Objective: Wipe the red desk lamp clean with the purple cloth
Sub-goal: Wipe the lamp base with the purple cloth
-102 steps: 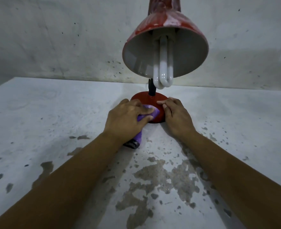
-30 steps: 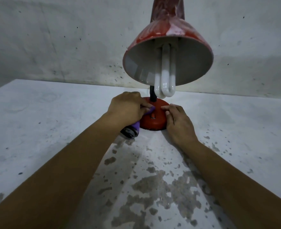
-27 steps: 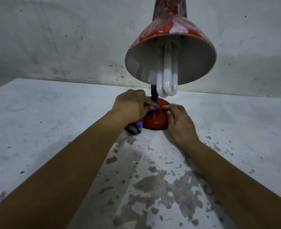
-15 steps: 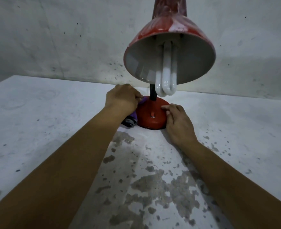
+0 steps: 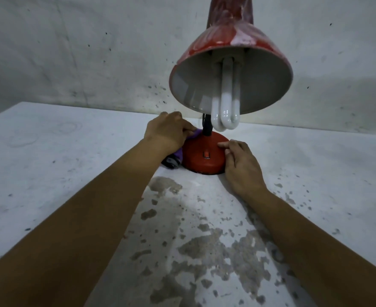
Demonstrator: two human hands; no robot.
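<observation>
The red desk lamp stands on a white table, its round red base [image 5: 201,155] in the middle of the view and its red shade [image 5: 231,69] with a white tube bulb hanging above. My left hand [image 5: 168,134] grips the purple cloth [image 5: 178,155] against the base's far left side, beside the black stem. Most of the cloth is hidden under that hand; a dark end sticks out below it. My right hand [image 5: 240,162] rests on the base's right edge, fingers laid along it.
The white table [image 5: 49,162] has worn grey patches of flaked paint in front of the lamp. A stained white wall [image 5: 94,52] rises right behind the table's far edge. The shade hangs low over the base.
My left hand has moved with the cloth from the front top of the base round to its far left side by the stem. My right hand has stayed on the right edge.
</observation>
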